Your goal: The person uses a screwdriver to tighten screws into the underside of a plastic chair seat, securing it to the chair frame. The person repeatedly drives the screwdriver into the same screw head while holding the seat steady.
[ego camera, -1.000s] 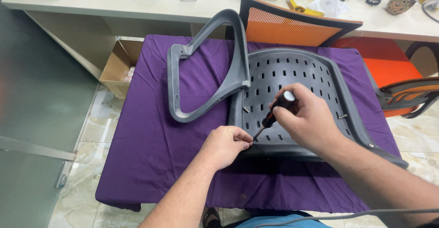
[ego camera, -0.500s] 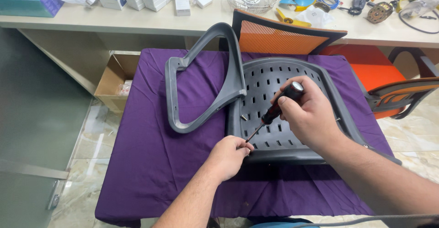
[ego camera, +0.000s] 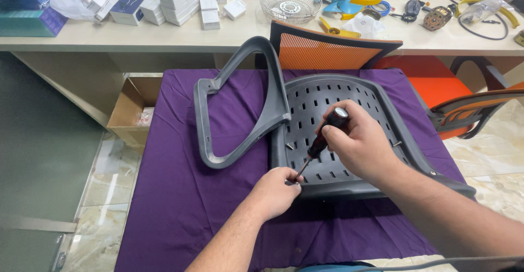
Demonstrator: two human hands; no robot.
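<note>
The right hand [ego camera: 360,141] gripped a black-handled screwdriver [ego camera: 322,141], tip down at the front edge of the grey perforated plastic chair seat [ego camera: 327,103] on the purple-covered tabletop [ego camera: 180,195]. The left hand [ego camera: 275,191] pinched closed at the tip.

Bare forearms — no sleeves, rings

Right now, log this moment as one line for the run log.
right hand: grips screwdriver, tip at seat pan front edge | left hand: pinches at tip | armrest frame: on purple cloth
</note>
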